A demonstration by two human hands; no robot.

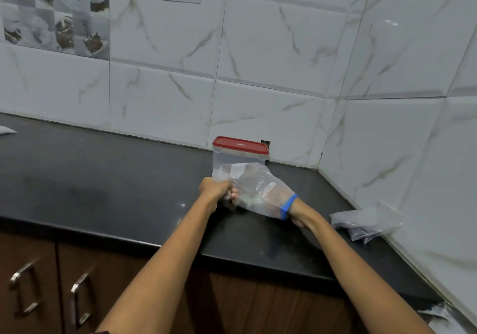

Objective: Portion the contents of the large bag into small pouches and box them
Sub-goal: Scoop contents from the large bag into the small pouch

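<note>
Now, view: I look down from the head camera at both my forearms reaching over a dark table set into a tiled corner.
Large bag: a clear plastic bag (pixel 254 191) with a blue zip band at its mouth lies low over the table in front of me, with pale contents showing faintly through the film.
Left hand: my left hand (pixel 216 190) is curled tight around the bag's closed end, bunching the plastic; I judge this steadies the bag so it does not slide.
Right hand: my right hand (pixel 280 197) is pushed inside the bag past the wrist, the blue band ringing my wrist. I cannot tell whether its fingers are apart or closed on anything, as the film blurs them. I judge it is reaching in for a portion.
Box: a clear box with a red lid (pixel 240 153) stands just behind the bag against the wall, its lid on, close enough to take filled pouches.
Small pouches: a loose heap of clear pouches (pixel 366 221) lies to my right near the side wall, apart from the bag, within my right arm's reach.
Table: black, matte, with faint smudges.
Room: white marble-look wall tiles, printed sheets stuck on the wall at upper left, brown cupboard doors with metal handles below.
</note>
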